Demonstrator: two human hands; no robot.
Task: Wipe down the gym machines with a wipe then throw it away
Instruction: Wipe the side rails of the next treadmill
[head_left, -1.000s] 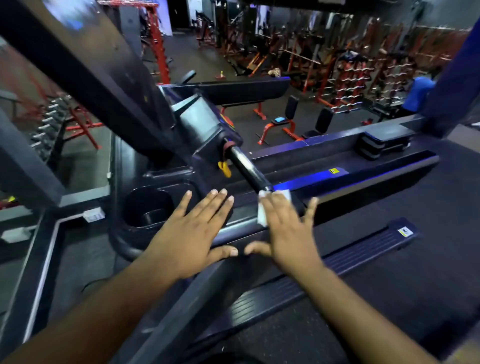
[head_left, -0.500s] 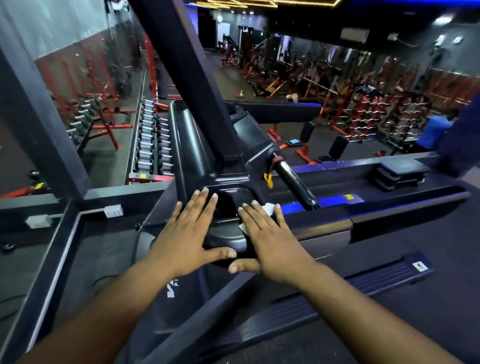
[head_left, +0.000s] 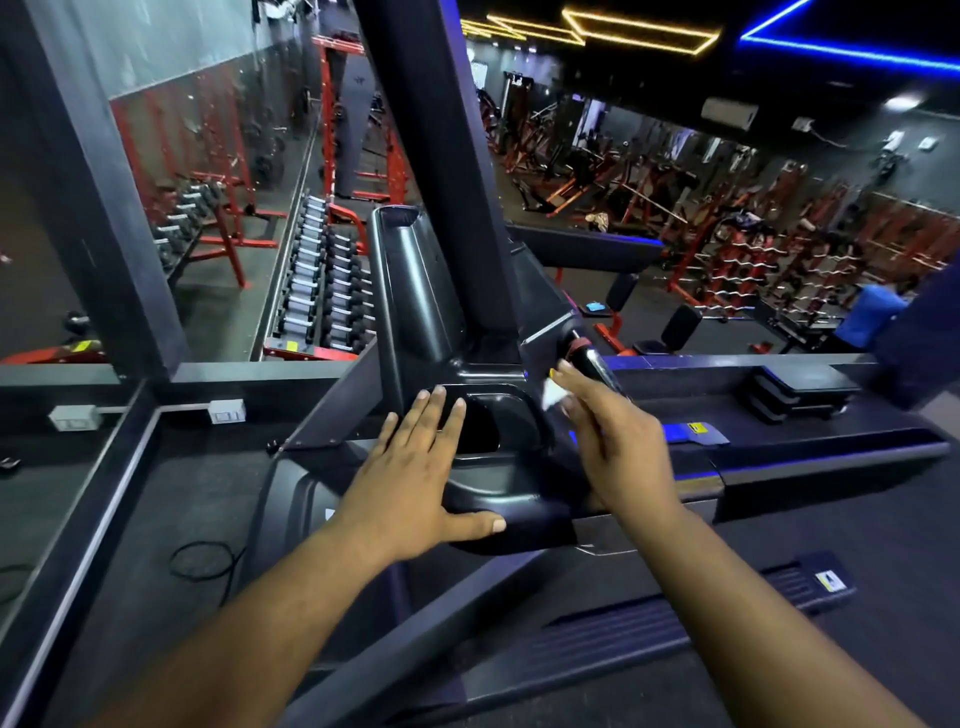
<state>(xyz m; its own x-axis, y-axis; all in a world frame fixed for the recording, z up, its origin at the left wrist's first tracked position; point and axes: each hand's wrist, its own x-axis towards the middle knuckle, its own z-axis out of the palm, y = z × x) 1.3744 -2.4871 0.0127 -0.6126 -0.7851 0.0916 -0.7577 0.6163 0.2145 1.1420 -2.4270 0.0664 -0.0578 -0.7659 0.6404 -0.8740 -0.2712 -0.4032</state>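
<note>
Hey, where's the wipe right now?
In the head view the white wipe sits under the right hand's fingers, right of centre, against the machine just below the handlebar and right of the cup holder.

wipe (head_left: 551, 396): only a small white corner shows; the rest is hidden under the right hand (head_left: 618, 447).
right hand fingers (head_left: 574, 382): blurred; the grip on the wipe perhaps a pinch, not clear.
cup holder (head_left: 488, 421): left part covered by the left hand (head_left: 410, 467).
handle bar (head_left: 597, 366): lower end hidden behind the right hand.
both forearms: cut off by the bottom edge.
</note>
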